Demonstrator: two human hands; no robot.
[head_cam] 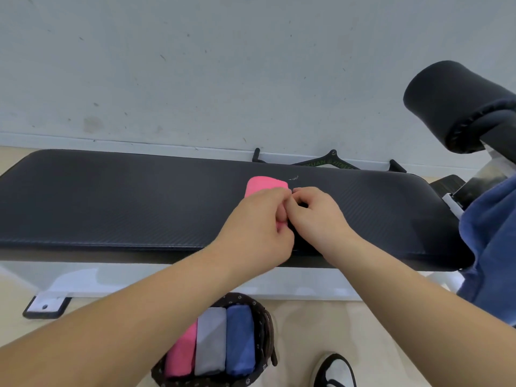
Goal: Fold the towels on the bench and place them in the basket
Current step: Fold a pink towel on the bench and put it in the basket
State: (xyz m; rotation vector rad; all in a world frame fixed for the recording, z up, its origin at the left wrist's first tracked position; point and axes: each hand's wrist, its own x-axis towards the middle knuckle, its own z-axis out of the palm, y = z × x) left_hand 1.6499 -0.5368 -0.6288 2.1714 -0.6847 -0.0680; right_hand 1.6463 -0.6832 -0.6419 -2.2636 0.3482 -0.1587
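Note:
A pink towel (265, 185), folded into a narrow strip, lies on the black padded bench (111, 202). My left hand (259, 222) lies over its near part and grips it, so only the far end and a bit near my fingers show. My right hand (315, 213) is beside it with curled fingers meeting the towel's right edge. On the floor below stands a dark woven basket (262, 317) holding three folded towels: pink (181, 356), grey (210, 342) and blue (240, 339). A larger blue towel (491, 241) hangs over the bench's right end.
A grey wall runs behind the bench. A black padded roller (458, 99) sticks up at the right. The bench's white frame foot (46, 304) rests on the floor at left. My shoe (336, 370) is next to the basket.

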